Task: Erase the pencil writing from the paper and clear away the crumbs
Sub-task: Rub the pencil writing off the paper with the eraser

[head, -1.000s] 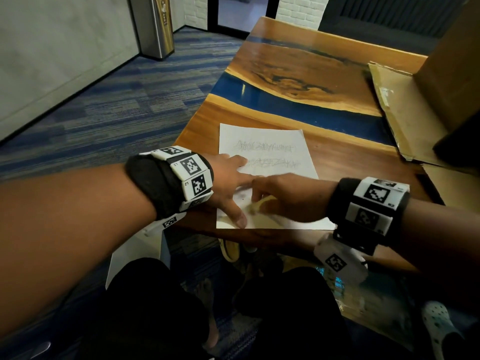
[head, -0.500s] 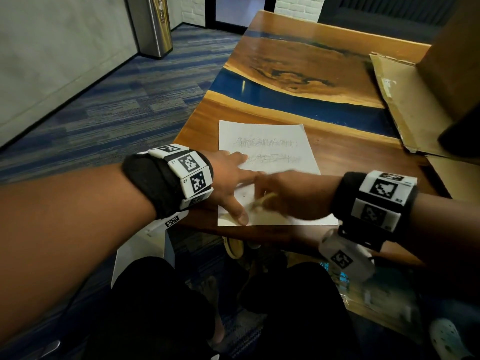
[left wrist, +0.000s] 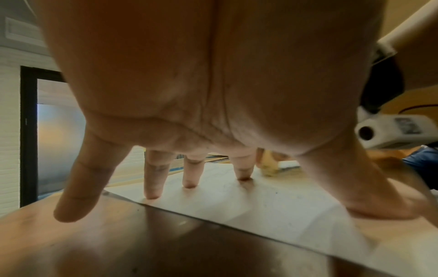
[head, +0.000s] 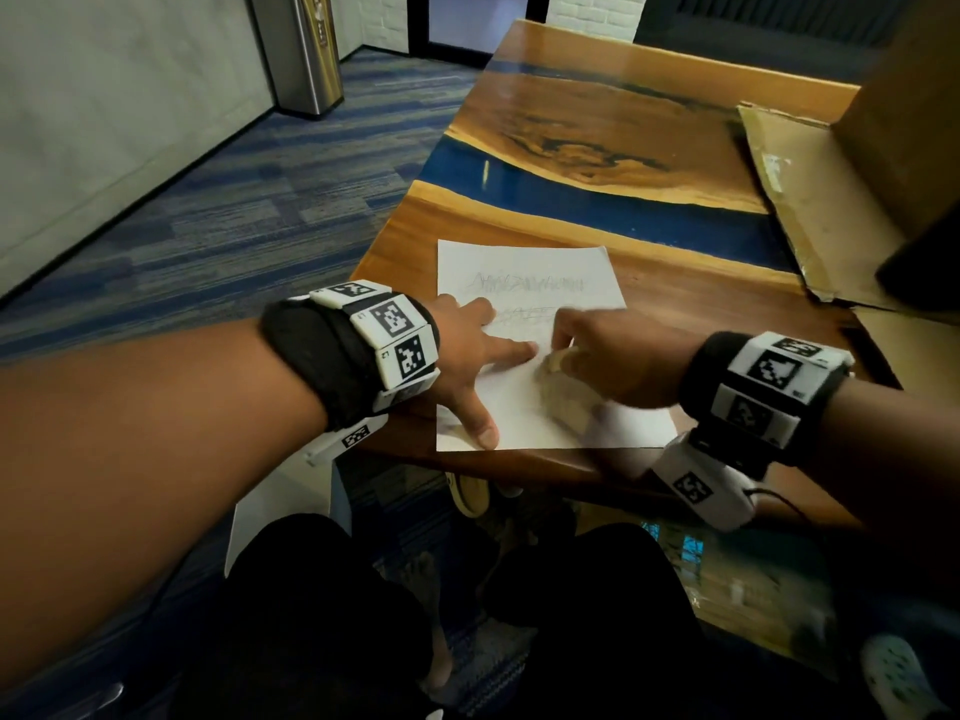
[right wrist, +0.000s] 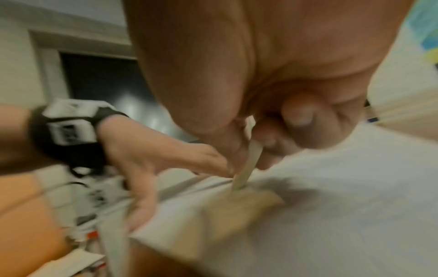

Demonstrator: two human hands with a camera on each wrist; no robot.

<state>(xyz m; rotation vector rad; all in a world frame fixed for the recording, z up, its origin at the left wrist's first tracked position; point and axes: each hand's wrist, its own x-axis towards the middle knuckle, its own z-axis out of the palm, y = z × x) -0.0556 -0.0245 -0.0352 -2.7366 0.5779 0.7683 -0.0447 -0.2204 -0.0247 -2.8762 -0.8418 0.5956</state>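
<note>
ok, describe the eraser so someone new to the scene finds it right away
Start at the wood table with its blue strip; a white paper lies at its near edge. The eraser is the small pale yellowish block on that sheet, pinched in the right hand, beside the splayed left hand. Nothing else there is yellowish.

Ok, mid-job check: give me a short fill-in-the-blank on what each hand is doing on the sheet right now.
1. The left hand presses spread fingers on the ____ to hold it flat.
2. The right hand pinches a pale yellow ____ against the sheet.
3. The sheet lies on a wooden table crossed by a ____ resin band.
4. Pencil writing on the far part of the sheet is ____ erased.

Missing words: paper; eraser; blue; not yet
</note>
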